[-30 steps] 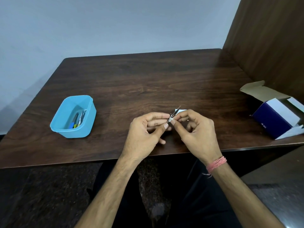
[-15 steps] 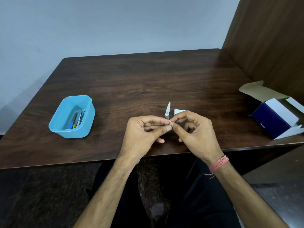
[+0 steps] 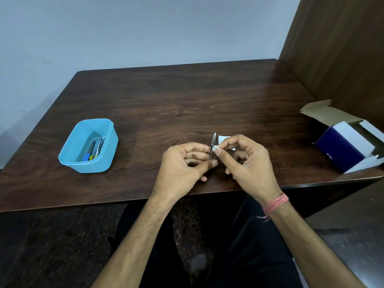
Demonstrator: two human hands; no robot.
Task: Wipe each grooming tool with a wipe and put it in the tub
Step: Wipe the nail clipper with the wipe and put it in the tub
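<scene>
You sit at a dark wood-grain table (image 3: pixel 187 104) that runs from the near edge over your lap to a far edge against a plain pale grey-blue wall (image 3: pixel 145 28). A brown wood-look panel (image 3: pixel 336 48) rises along the table's right side. Under the near edge, a dark speckled floor (image 3: pixel 52 246) shows beside your dark-clothed legs.

Your left hand (image 3: pixel 182 169) pinches a thin metal grooming tool (image 3: pixel 213 143) between thumb and curled fingers, blade end sticking up, held just above the table near its front edge. Your right hand (image 3: pixel 247 161) pinches a small white wipe (image 3: pixel 216 146) against the tool's shaft, other fingers loosely curled. A white sachet scrap (image 3: pixel 222 139) peeks out behind the right fingers; can't tell if it lies on the table or is held. Pink thread band (image 3: pixel 275 204) on the right wrist.

The blue plastic tub (image 3: pixel 106 154) sits on the table's left part, well apart from your hands, lid off, with several tools (image 3: pixel 93 149) lying inside, one with blue and yellow bits. At the right edge, an open navy-and-white cardboard box (image 3: pixel 345 150) rests with flaps up, near the panel.
</scene>
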